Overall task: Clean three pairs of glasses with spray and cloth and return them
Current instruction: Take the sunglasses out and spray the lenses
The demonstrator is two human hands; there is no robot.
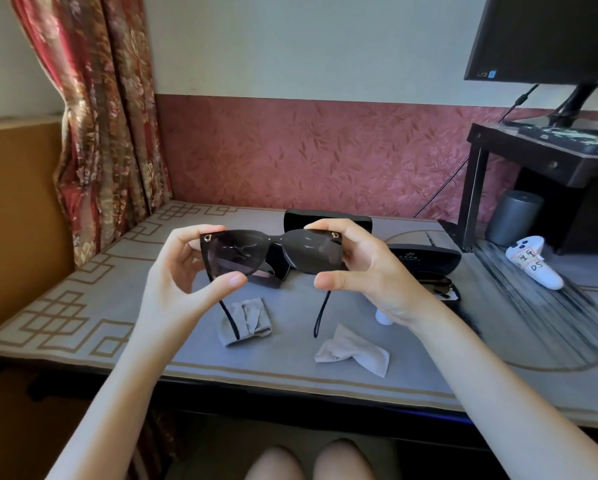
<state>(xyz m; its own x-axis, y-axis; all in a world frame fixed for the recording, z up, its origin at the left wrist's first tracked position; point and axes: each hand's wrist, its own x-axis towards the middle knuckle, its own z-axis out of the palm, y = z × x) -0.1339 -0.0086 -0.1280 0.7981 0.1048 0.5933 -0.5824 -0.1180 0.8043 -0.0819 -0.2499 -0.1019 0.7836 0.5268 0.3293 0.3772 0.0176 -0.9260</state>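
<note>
Two grips, left hand and right hand, tight on sunglasses edges above table

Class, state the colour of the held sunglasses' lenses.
The sunglasses have dark smoky grey lenses; the head view shows it.

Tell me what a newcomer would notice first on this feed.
The big dark sunglasses are held up mid-frame, with the left hand pinching one lens edge and the right hand the other, temples open. On the table mat below lie a folded cloth at left and a crumpled cloth at right. An open black case sits behind the right hand.
</note>
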